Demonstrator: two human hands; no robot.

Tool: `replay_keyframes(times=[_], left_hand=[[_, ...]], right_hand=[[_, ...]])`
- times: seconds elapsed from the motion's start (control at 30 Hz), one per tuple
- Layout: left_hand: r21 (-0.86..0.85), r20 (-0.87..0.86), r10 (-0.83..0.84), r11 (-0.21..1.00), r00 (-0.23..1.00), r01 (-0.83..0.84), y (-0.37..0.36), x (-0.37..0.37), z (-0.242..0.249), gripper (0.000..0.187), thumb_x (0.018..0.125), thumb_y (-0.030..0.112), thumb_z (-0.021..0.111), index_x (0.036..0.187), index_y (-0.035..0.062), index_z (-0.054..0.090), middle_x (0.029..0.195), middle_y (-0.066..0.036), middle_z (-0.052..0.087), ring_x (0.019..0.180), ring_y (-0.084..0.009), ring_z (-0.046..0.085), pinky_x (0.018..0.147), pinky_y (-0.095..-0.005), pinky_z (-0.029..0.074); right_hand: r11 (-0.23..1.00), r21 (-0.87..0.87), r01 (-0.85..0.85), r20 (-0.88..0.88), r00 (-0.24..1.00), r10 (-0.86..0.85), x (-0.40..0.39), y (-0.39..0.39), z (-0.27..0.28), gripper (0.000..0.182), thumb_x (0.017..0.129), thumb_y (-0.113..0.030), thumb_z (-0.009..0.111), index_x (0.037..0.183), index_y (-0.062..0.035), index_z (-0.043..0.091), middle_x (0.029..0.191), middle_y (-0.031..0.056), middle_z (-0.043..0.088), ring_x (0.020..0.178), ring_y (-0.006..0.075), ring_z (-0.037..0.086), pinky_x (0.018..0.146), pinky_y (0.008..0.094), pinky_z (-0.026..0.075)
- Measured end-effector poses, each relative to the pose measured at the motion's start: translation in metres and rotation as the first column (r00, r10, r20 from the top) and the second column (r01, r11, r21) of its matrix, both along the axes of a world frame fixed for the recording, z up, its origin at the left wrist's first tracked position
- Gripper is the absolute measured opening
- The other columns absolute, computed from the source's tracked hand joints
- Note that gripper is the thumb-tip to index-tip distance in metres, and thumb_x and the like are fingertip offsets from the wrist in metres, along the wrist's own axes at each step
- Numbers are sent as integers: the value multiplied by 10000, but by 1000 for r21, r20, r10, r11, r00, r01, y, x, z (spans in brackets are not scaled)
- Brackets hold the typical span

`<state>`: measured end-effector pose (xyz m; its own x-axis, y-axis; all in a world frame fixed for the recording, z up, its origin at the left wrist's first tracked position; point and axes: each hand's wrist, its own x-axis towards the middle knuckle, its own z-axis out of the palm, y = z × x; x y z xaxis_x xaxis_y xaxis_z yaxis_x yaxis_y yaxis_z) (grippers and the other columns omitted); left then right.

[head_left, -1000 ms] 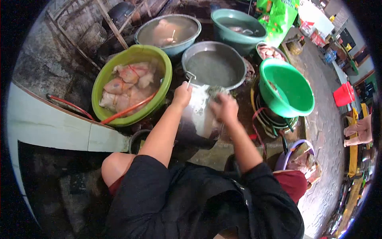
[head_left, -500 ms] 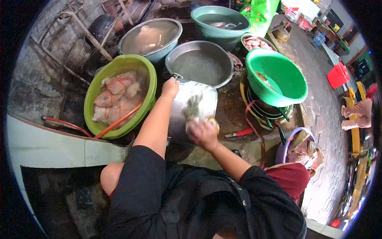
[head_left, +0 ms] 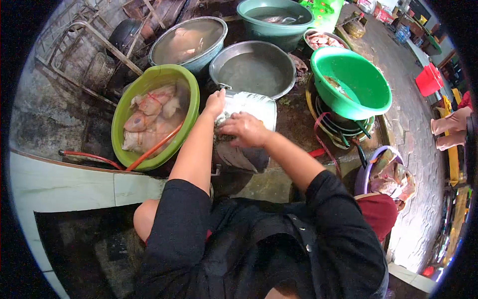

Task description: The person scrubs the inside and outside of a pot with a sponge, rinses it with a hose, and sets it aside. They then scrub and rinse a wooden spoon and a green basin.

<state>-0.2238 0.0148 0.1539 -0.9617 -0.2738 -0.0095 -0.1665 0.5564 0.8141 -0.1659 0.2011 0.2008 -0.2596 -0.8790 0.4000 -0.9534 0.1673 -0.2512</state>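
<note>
Hose: red hose runs from the left wall up over the rim of the first basin and into it.
Lime basin: your lime-green basin sits farthest left, holding pale pieces of raw meat under water.
Grey-blue basin: behind it, a grey-blue basin holds cloudy water with something pale sunk in it; what it is cannot be told.
Left hand: your left hand has its grip closed over the upper left rim of the metal pot, pinching that edge.
Metal pot: it lies tilted on its side on the wet ground right in front of you, just below the steel basin, its side streaked with suds.
Right hand: your right hand presses flat on the pot's side, fingers curled down; whether it holds a scrubber cannot be told.
Steel basin: the wide steel basin holds only murky water.
Teal basin: the teal basin at the top holds water and a few pale scraps.
Green bowl: the bright green bowl at the right rests on a stack of other bowls, with a small bit of food inside.
</note>
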Motion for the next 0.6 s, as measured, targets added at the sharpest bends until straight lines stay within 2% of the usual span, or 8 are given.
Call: replay_keyframes(times=[0.07,0.17,0.33,0.4,0.47,0.53,0.57,0.6], left_hand=[[6,-30,6,1000,1000,-6,-1,-2,-6,478,939,400,407,962,-35,603,941,-234,630,918,-385,584,808,-430,432],[224,42,72,971,996,-80,5,3,5,471,939,378,402,1022,-39,605,916,-182,646,875,-271,603,792,-393,438],[277,118,31,959,992,-63,4,-4,5,459,937,372,411,1018,-34,610,919,-159,647,860,-230,596,782,-374,438],[263,109,51,961,993,-78,7,-4,11,444,935,359,413,991,-30,620,903,-155,648,837,-244,599,762,-389,438],[189,82,28,981,996,-43,-2,-12,-1,419,926,339,427,956,-34,617,903,-186,643,835,-304,604,750,-409,441],[9,177,8,1000,984,-10,6,-5,21,396,915,322,444,929,-38,608,906,-217,631,856,-358,595,755,-422,441],[-49,131,10,999,991,-4,6,-6,18,376,910,308,452,916,-36,603,886,-219,627,849,-368,590,755,-431,439],[-49,132,8,999,991,-1,6,-5,16,376,910,308,452,916,-36,603,886,-219,627,849,-368,590,755,-431,439]], right_hand=[[999,45,-23,94,995,19,-16,8,11,445,641,-242,739,1068,-187,626,1101,3,616,981,255,557,864,395,452],[997,-55,52,186,982,-41,-41,14,12,383,636,-241,735,1004,-168,659,1046,15,643,958,263,567,838,386,468],[980,-106,169,203,968,-145,-23,14,3,373,646,-240,730,1003,-173,646,1047,20,642,942,256,571,826,395,466],[918,-86,387,93,920,-380,16,18,-6,427,618,-256,744,1022,-190,625,1073,9,624,950,233,575,808,426,460],[912,-218,347,-149,912,-382,57,32,-41,427,633,-265,711,1044,-214,607,1112,-15,598,951,207,572,801,437,449],[958,-196,210,-334,904,-267,93,49,-74,309,711,-260,601,1012,-191,594,1095,-32,585,961,196,540,775,402,452],[957,-194,213,-332,904,-269,102,60,-87,309,711,-260,601,1012,-191,594,1095,-32,585,961,196,540,775,402,452],[989,-135,59,-359,928,-104,108,68,-89,283,731,-250,580,1005,-187,603,1124,-31,579,985,193,529,777,387,451]])
